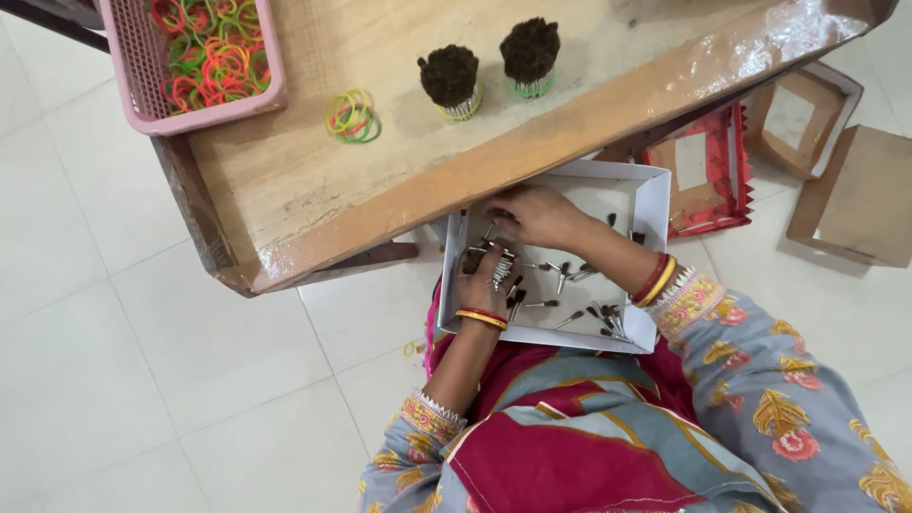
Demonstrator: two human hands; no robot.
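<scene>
A shallow white cardboard box (pixel 649 204) rests on the person's lap, just below the edge of a low wooden table (pixel 399 180), and both hands work inside it among scattered short metal pins with dark tips (pixel 560 275). The left hand (pixel 489 280) lies palm down with fingers curled round a small bunch of these pins, a yellow and red bangle at its wrist. The right hand (pixel 537 214) reaches to the box's upper left corner, fingers bent down and pinched over the pins there; whether it grips any cannot be told. On the table stand two upright bundles of pins with dark tops (pixel 489 68), bound by rubber bands, near a loose heap of green and yellow rubber bands (pixel 353 117) and a pink plastic basket (pixel 128 66) filled with more coloured bands.
</scene>
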